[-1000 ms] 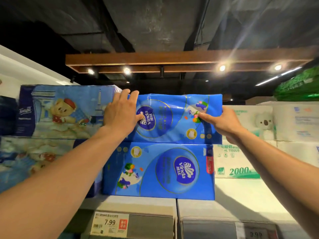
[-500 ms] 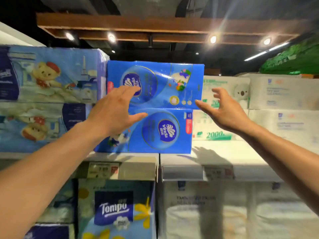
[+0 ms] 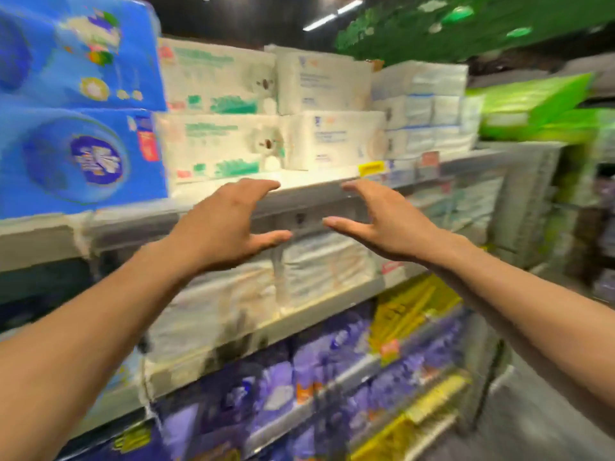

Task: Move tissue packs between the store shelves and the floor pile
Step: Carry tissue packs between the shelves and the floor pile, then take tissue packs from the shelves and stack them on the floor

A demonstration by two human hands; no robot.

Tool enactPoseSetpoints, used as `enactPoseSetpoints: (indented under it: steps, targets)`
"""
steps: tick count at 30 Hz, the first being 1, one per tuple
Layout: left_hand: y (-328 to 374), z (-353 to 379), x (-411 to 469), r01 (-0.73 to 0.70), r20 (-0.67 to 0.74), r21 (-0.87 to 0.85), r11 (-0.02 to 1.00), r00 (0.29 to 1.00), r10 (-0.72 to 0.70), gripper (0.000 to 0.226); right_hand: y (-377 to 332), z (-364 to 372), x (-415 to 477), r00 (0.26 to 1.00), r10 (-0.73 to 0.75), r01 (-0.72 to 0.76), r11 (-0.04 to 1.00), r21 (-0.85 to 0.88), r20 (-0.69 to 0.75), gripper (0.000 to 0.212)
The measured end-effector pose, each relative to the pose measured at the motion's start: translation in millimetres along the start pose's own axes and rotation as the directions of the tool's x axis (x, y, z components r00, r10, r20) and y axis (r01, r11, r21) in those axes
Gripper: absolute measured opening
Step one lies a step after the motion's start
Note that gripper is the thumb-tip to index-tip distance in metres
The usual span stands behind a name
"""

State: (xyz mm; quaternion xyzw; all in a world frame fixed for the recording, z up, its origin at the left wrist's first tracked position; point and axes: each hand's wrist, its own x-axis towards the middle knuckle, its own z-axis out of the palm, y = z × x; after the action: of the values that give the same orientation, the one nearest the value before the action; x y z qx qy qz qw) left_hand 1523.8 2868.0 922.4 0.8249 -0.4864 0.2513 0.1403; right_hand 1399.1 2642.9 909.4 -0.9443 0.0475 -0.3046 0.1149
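**Fingers [image 3: 259, 188] spread wide, nothing in either grasp**

Left hand [image 3: 226, 227] and right hand [image 3: 386, 224] hover palm to palm in front of the shelf lip [image 3: 309, 194], loosely splayed, both empty. Up at the far left sit the blue tissue packs [image 3: 80, 151], stacked two high and well apart from both hands; no floor pile is in view. Best bet for the next grab is to clamp both ends and keep it level, because that glossy film looks slick and the soft filling should give. Beside them, the white packs [image 3: 216, 141] are blocky and square-edged, and their print is blurred.

Both hands [image 3: 226, 224] [image 3: 382, 221] outstretched, empty, fingers spread
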Motion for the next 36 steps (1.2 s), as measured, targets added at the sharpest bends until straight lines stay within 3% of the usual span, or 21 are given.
enactPoseSetpoints:
  steps: [6,12,17,23,26,30,36]
  targets:
    - [154.1,83.2,42.0,-0.148,0.127,-0.137,0.979,0.978,0.166,0.097,127.0,-58.6,-123.8,0.976,0.201,-0.193,0.977,-0.091,0.084,0.077]
    - [343.8,177.9,73.4,-0.264,0.186,-0.307,0.914,0.925,0.33,0.094,256.7,-140.1,-266.0,0.894,0.431,-0.401,0.892,-0.208,0.125,0.081]
    - [492.0,246.8,101.7,-0.31,0.221,-0.454,0.835,0.869,0.443,0.109,333.6,-210.8,-372.5,0.759,0.643,-0.602,0.753,-0.266,0.103,0.082]
    - [639.7,293.9,140.7,-0.377,0.262,-0.538,0.754,0.775,0.575,0.102,418.2,-280.4,-465.2,0.573,0.819,-0.772,0.556,-0.309,0.043,0.083]
    - [702.1,324.7,168.5,-0.416,0.267,-0.585,0.696,0.712,0.65,0.089,462.3,-301.4,-498.0,0.482,0.876,-0.838,0.457,-0.298,-0.01,0.083]
    - [782.0,369.9,214.9,-0.479,0.228,-0.625,0.616,0.642,0.732,0.087,529.1,-324.2,-531.7,0.358,0.931,-0.895,0.323,-0.308,-0.065,0.083]
    - [897.6,432.7,313.8,-0.555,0.164,-0.682,0.476,0.518,0.839,0.084,644.2,-371.6,-547.2,0.253,0.949,-0.932,0.186,-0.31,-0.19,0.082]
